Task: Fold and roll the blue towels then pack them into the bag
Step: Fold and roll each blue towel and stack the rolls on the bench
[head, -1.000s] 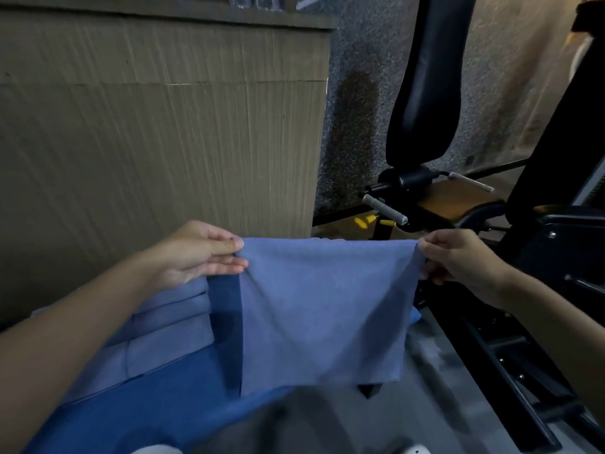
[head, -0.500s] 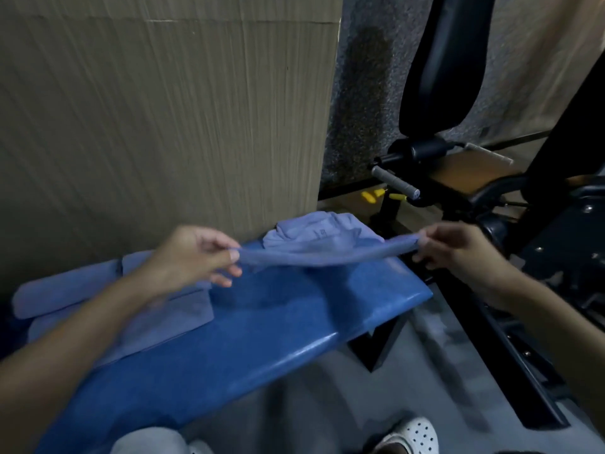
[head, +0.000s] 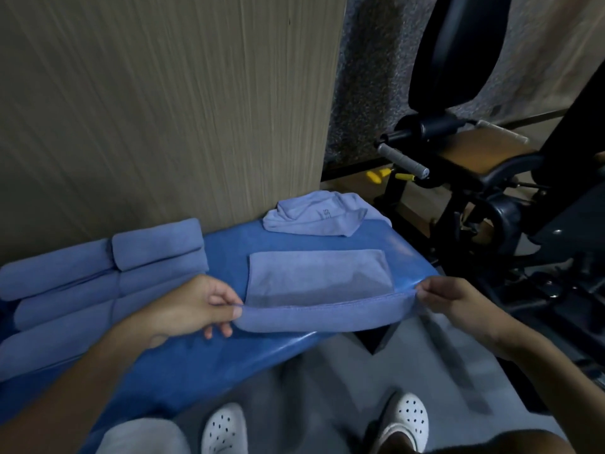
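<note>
The left hand (head: 193, 309) and right hand (head: 458, 304) each pinch a near corner of the soft, flat blue cloth towel (head: 317, 280), lying on the shiny blue padded bench (head: 229, 362). If one pinch slips, the fold could go crooked or slide off the edge.

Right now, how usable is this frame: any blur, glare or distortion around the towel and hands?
Head view: dim, even light; the towel, pinched by the left hand and right hand, is fairly sharp; glare streaks the blue bench edge; the floor shows motion smear; wide-angle distortion slants the wood panel.
</note>
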